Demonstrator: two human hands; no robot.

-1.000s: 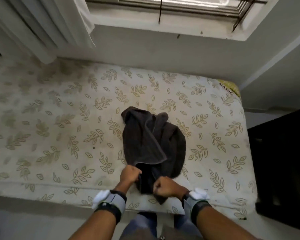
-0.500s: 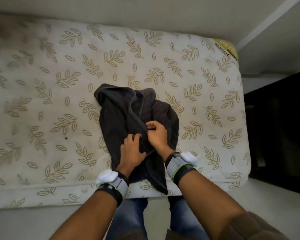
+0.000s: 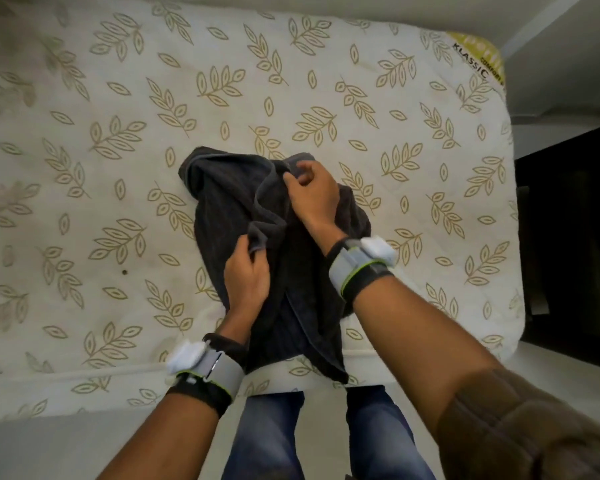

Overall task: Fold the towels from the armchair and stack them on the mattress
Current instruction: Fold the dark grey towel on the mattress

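The dark grey towel [image 3: 219,206] lies crumpled on the mattress [image 3: 395,98], bunched in loose folds rather than spread flat. Both grips are on it. The left grip [image 3: 248,271] sits on the side of the heap nearer the person, thumb and fingers curled round a raised ridge of cloth and pinching it. The right grip [image 3: 312,192] is farther out and a little to the right of the left one, fingers bent, nipping the hem near the heap's far edge; a soft crease of cloth runs between the two. Behind the left grip, towards the person, a corner of the towel trails over the mattress edge and hangs just in front of the blue jeans [image 3: 267,438]. To the left of both grips the cream, leaf-printed mattress stretches away bare, with one small dark speck [image 3: 124,271] on it. Far beyond the right grip, at the mattress corner, is a yellow label [image 3: 478,60] reading KLASSIC. Each wrist carries a grey band with a white block, left wristband [image 3: 219,372] and right wristband [image 3: 357,268]. A brown sleeve [image 3: 520,427] covers the right upper arm. Right of the right grip, past the mattress, stands something dark [image 3: 568,237] that I cannot make out.
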